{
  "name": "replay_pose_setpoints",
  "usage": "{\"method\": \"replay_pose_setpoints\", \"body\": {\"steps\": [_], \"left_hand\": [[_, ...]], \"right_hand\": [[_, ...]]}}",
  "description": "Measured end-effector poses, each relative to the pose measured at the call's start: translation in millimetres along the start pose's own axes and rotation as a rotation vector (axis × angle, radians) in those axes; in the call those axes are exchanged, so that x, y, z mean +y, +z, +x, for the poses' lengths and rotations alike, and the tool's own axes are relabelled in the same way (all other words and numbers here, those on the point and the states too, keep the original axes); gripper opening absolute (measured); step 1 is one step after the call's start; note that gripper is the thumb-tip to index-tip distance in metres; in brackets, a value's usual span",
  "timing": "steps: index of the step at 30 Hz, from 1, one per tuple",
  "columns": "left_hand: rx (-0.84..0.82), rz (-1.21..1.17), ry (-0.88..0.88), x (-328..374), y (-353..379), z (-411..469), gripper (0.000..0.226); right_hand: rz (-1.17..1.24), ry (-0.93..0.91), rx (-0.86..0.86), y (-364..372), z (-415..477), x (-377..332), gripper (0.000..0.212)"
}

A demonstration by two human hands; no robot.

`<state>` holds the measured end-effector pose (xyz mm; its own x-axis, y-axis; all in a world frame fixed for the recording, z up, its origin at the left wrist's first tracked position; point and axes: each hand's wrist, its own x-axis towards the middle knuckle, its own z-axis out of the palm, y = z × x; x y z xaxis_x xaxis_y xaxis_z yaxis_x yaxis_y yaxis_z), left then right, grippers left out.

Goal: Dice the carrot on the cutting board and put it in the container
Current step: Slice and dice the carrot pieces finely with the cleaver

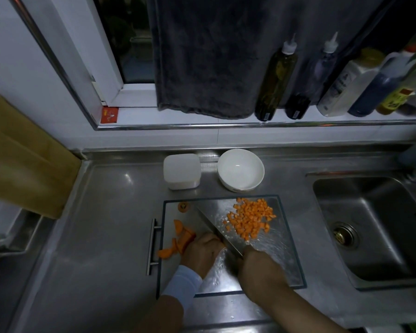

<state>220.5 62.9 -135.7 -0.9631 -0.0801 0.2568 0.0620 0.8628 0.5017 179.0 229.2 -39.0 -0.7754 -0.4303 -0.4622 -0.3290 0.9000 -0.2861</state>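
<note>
A glass cutting board [283, 239] lies on the steel counter. A heap of diced carrot [250, 218] covers its far right part. Uncut carrot strips [178, 239] lie at the board's left edge. My left hand [202, 251] has its fingers curled down on the strips' right end. My right hand [259, 267] grips the handle of a knife [214, 228]. The blade runs diagonally up and left, right beside my left knuckles. A white square container [181, 170] and a white bowl [240, 169] stand behind the board; the bowl holds nothing.
A steel sink [375, 227] with a drain lies to the right. Several bottles [322, 78] stand on the window ledge behind, beside a hanging dark towel [207, 56]. A brown cardboard box [22, 159] stands at the left. The board's metal handle [151, 246] sticks out left.
</note>
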Motion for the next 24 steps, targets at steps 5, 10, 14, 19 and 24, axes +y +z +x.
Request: {"method": "replay_pose_setpoints", "body": {"steps": [5,10,14,19,24], "left_hand": [[0.021,0.012,0.028,2.1,-0.6,0.9,0.021],[0.010,0.047,0.015,6.5,-2.4,0.0,0.030],[0.029,-0.025,-0.005,6.8,-1.8,0.1,0.022],[0.044,-0.071,-0.018,9.7,-4.3,1.1,0.013],[0.022,-0.078,-0.030,6.4,-5.8,1.9,0.024]], "right_hand": [[-0.004,0.010,-0.025,-3.0,1.1,1.1,0.024],[0.010,-0.014,-0.038,-4.5,3.5,1.3,0.025],[0.018,-0.028,-0.047,-0.6,12.9,2.5,0.027],[0.016,-0.040,-0.042,12.4,21.8,-1.4,0.026],[0.076,-0.060,-0.025,13.9,30.6,-5.1,0.025]]}}
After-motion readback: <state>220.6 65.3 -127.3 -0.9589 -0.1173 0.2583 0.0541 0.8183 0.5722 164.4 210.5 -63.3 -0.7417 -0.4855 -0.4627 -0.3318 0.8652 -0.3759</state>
